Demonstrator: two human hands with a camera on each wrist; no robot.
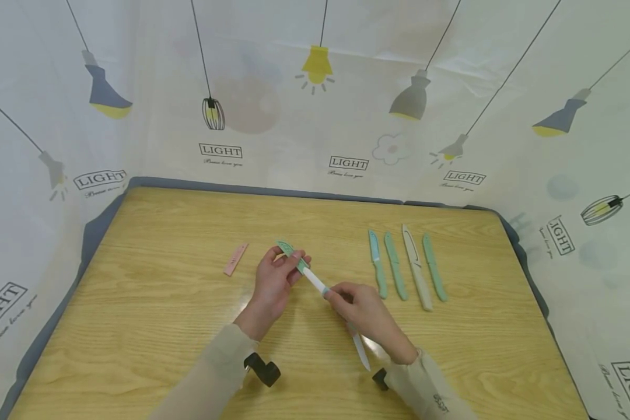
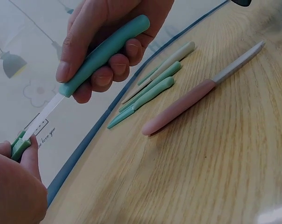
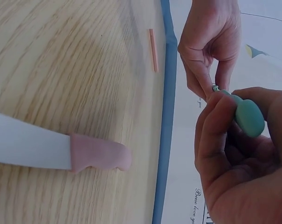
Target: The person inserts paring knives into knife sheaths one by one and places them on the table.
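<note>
My left hand pinches a green knife sheath between thumb and fingers, above the middle of the table. My right hand grips a small knife by its teal handle. Its white blade points into the sheath's mouth, with the part nearest the handle still showing. Below my right hand, a pink-handled knife with a bare blade lies on the table. In the head view its handle is mostly hidden by the hand.
A pink sheath lies on the wooden table, left of my left hand. To the right, several sheathed knives lie side by side, among them a cream one and a green one. A patterned cloth surrounds the table's far edges.
</note>
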